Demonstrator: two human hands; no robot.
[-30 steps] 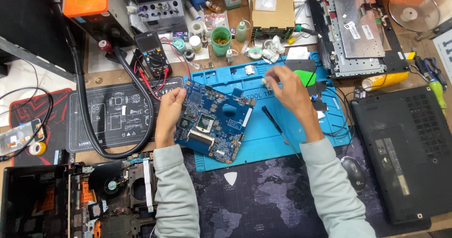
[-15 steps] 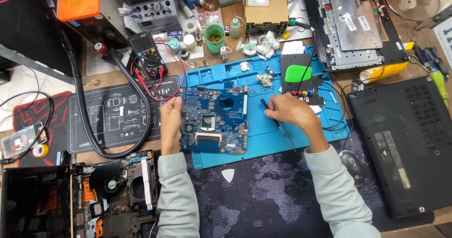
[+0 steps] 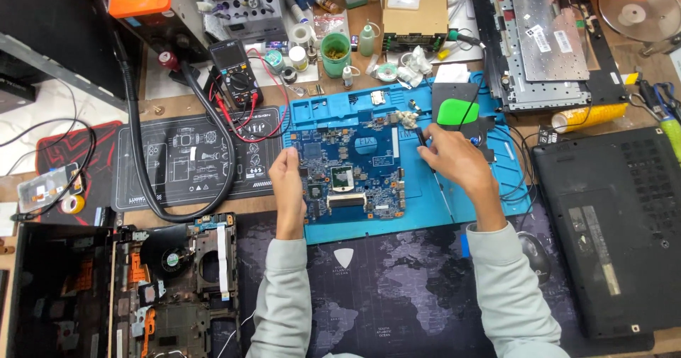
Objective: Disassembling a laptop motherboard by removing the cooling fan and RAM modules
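Motherboard [image 3: 352, 170] lies flat, long axis left-right, left hand [image 3: 287, 181] steadying.

Bare blue mat [image 3: 425, 213] right of motherboard [image 3: 352, 170], bottles [image 3: 366, 40] and multimeter [image 3: 235, 74] crowding behind

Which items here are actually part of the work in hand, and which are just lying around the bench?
In use:
- circuit board, steadied at its edge by the left hand
- dark slim tool in the right hand
- blue work mat under the board

Lying about:
- multimeter
- green cup
- black laptop base
- opened laptop chassis
- yellow roll
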